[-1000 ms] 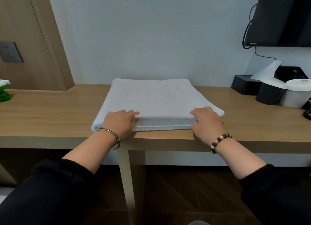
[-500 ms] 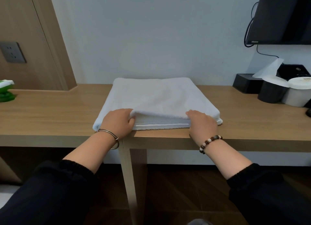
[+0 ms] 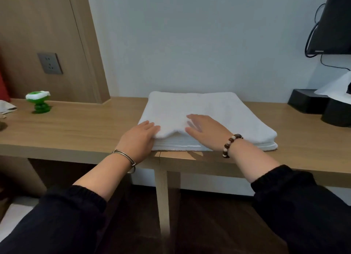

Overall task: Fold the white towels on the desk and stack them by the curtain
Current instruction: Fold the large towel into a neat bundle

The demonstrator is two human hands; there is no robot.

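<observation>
Item: white folded terry towel (image 3: pixel 218 109), several layers thick. It lies flat at the middle of the light wooden desk (image 3: pixel 76 128), its far edge near the pale wall and its near edge just short of the desk's front edge.

Left hand (image 3: pixel 139 139), thin metal bangle (image 3: pixel 125 156) at the wrist: placed at the towel's near left corner. The fingers (image 3: pixel 152 127) lie against the folded edge with their tips hidden by the raised top layer, so whether they pinch it cannot be told.

Right hand (image 3: pixel 207 132), brown-and-white beaded bracelet (image 3: pixel 230 145) at the wrist: laid palm down on the towel near its front edge, fingers released and spread, slightly blurred.

Also on the desk: green glass ornament with white top (image 3: pixel 39 101), far left; black rectangular box (image 3: pixel 307 101) and black round container (image 3: pixel 336 115), far right.

Wall: grey power socket (image 3: pixel 49 63) on the wooden panel.
</observation>
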